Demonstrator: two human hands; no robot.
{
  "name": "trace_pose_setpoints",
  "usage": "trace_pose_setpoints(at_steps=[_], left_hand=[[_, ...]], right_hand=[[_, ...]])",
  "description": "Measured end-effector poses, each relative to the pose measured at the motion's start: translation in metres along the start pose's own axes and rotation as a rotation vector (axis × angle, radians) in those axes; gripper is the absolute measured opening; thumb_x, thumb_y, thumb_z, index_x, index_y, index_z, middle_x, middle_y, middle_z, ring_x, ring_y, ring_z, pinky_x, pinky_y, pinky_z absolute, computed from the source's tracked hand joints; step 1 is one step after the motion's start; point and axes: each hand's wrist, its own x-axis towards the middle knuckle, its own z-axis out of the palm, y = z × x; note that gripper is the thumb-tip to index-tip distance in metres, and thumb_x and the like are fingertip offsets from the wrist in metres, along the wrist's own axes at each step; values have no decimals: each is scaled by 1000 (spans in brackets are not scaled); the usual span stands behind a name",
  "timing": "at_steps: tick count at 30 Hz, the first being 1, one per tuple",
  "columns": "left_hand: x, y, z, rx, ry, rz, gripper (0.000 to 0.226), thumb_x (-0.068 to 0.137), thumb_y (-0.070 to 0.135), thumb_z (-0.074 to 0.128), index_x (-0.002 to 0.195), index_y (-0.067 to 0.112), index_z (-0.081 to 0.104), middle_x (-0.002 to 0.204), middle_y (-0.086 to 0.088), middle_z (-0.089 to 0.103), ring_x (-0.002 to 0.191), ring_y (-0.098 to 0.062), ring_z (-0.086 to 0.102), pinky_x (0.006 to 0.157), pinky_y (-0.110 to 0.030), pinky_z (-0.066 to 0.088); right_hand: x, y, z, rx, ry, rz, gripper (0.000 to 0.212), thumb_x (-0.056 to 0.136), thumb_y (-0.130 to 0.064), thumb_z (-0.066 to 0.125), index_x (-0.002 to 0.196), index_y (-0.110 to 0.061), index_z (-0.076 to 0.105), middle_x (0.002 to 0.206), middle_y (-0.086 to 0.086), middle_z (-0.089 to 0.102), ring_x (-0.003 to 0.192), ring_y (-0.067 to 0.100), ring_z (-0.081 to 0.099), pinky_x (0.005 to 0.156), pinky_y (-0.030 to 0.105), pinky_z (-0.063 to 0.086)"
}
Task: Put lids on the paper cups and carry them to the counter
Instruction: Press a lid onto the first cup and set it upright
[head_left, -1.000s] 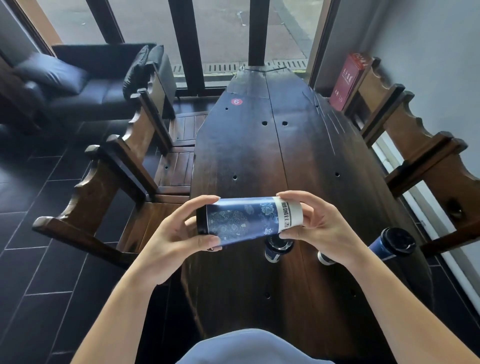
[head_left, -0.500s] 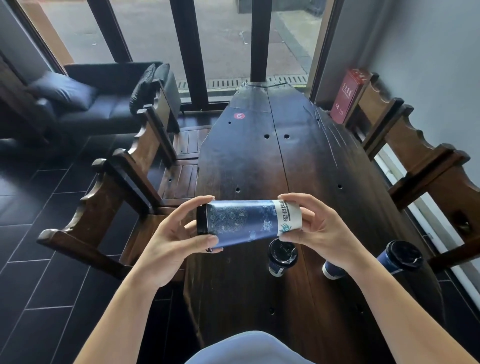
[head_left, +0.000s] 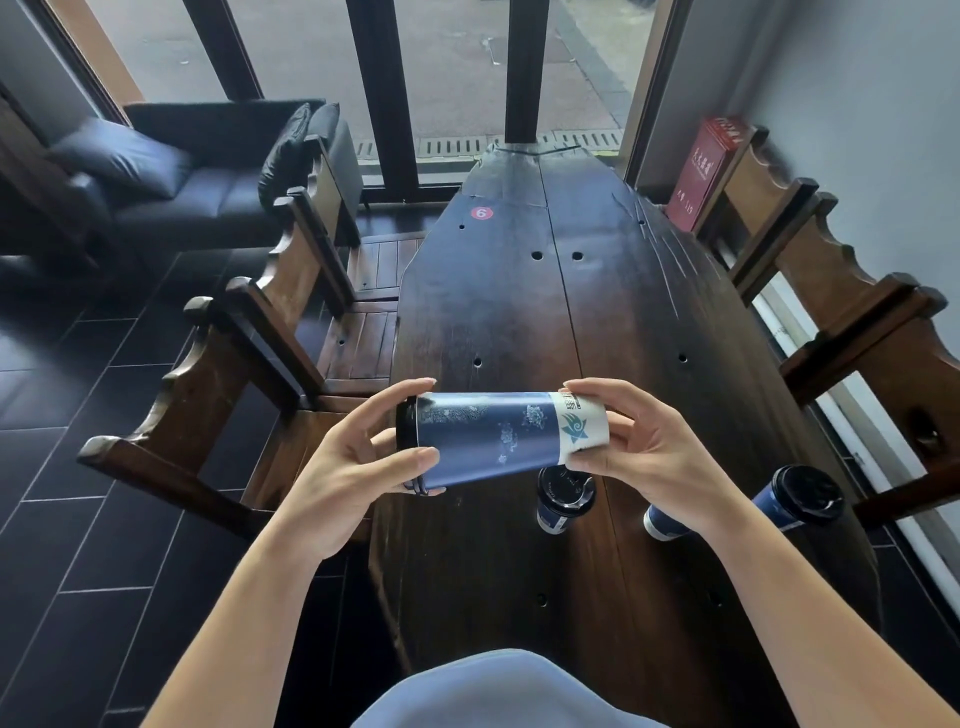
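Over the long dark wooden counter (head_left: 519, 322), left hand (head_left: 343, 483) grips the black lid end and right hand (head_left: 644, 457) pinches the white base of a blue paper cup (head_left: 493, 439) held sideways above two lidded cups (head_left: 563, 496); lid-seating looks underway, so next likely comes righting and carrying it.

- The table (head_left: 519, 322) is looking like dark wood, glossy, with scratches.
- The cup (head_left: 493, 436) is showing matt printed paper; its lid (head_left: 407, 441) is looking like black plastic.
- The sofa (head_left: 208, 176) is appearing as smooth dark leather.
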Motion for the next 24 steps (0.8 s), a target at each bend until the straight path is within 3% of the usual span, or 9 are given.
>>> trace_pose_setpoints(at_steps=[3, 6, 9, 12, 14, 16, 20, 24], left_hand=[[-2, -2, -2, 5, -69, 27, 82, 73, 4, 85, 145, 31, 58, 138, -1, 67, 124, -28, 66, 98, -48, 58], [-2, -2, 0, 80, -81, 99, 71, 70, -8, 82, 129, 30, 68, 153, 0, 54, 131, -27, 59, 95, -35, 57], [-1, -2, 1, 77, -68, 129, 65, 70, -8, 82, 125, 26, 70, 150, -1, 55, 127, -26, 59, 89, -39, 59], [0, -2, 4, 19, -52, 111, 64, 72, 0, 85, 129, 23, 68, 138, -4, 61, 117, -25, 63, 86, -41, 60], [0, -3, 5, -10, -45, 79, 68, 71, 7, 86, 134, 22, 66, 134, -7, 62, 116, -30, 65, 85, -50, 62], [0, -3, 3, -16, -62, 56, 75, 73, 2, 85, 141, 23, 62, 138, -5, 63, 120, -32, 64, 90, -55, 61], [-2, -3, 2, 20, -80, 121, 76, 70, -12, 80, 135, 27, 68, 157, 0, 51, 136, -24, 56, 98, -34, 56], [-2, -6, 1, 48, -63, 157, 66, 71, -10, 82, 128, 23, 70, 152, -6, 52, 130, -31, 56, 86, -38, 58]], right_hand=[[-2, -2, -1, 10, 18, 2, 63, 73, -6, 80, 132, -14, 61, 114, 3, 74, 107, 24, 70, 87, 35, 61], [-2, -2, -3, -9, 9, 14, 63, 73, -10, 81, 133, -16, 61, 115, 7, 74, 107, 26, 71, 90, 39, 61], [0, -2, -4, 4, -7, 8, 68, 74, -6, 81, 137, -15, 58, 119, 9, 73, 109, 26, 70, 92, 40, 60], [0, -3, -3, 21, -14, -5, 75, 72, 0, 81, 140, -13, 54, 120, 5, 71, 112, 22, 68, 90, 33, 59], [1, -3, -1, 10, -8, -15, 73, 71, -1, 82, 138, -12, 56, 118, 4, 71, 111, 21, 68, 88, 29, 58], [2, -1, -1, 6, 5, -17, 69, 71, -2, 83, 135, -12, 59, 118, 7, 72, 109, 23, 69, 88, 30, 58], [2, 1, -2, 10, 5, 0, 68, 71, -3, 83, 134, -14, 60, 114, 7, 73, 104, 23, 71, 87, 32, 59], [2, 2, -3, 17, -28, 5, 70, 72, -3, 83, 137, -15, 58, 117, 8, 71, 109, 25, 69, 86, 31, 59]])
